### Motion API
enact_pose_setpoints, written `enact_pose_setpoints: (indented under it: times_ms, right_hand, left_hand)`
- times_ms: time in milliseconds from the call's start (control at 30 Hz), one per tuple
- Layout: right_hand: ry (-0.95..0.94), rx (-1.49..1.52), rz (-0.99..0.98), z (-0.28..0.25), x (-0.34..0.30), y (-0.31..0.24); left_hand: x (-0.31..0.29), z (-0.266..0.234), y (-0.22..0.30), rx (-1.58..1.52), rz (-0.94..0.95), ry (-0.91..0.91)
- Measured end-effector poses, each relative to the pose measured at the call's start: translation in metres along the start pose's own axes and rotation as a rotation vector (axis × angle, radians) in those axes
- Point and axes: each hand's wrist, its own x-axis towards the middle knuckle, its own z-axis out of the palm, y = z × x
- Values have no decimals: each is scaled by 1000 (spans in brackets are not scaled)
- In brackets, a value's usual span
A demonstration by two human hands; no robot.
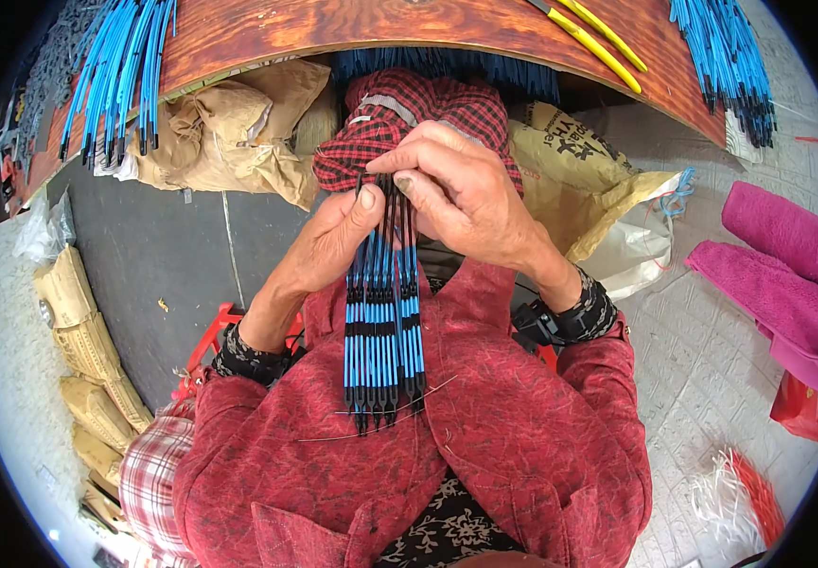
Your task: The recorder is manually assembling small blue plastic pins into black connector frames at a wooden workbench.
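Note:
A flat row of several slender blue sticks with black bands and black tips (372, 363) hangs down in front of my red jacket. My left hand (328, 241) grips the black upper ends from the left, its thumb laid along the outermost ones. On the other side, my right hand (461, 189) pinches the same upper ends between thumb and bent forefinger. Both hands meet at the top of the row, and the fingers partly cover the tips. Thin wire-like strands (333, 438) lie across the lower ends, against the jacket.
Ahead is a curved-looking wooden table (352, 33) with yellow-handled pliers (607, 47). Blue stick bundles hang over its left (130, 80) and right (726, 66) edges. Brown sacks (224, 123) stand beneath. Pink cloths (768, 275) lie at right, white and red strands (735, 497) below them.

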Motion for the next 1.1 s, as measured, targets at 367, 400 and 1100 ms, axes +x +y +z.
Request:
enact_pose_setpoints:
  times_ms: [367, 400, 1100]
  right_hand:
    - [-30, -63, -86, -1, 6, 2]
    - [-25, -63, -97, 0, 6, 3]
    - [-156, 1, 206, -36, -5, -1]
  left_hand:
    - [-1, 3, 4, 4, 34, 3]
    - [-1, 3, 4, -32, 47, -14]
    - [-1, 7, 7, -245, 13, -113]
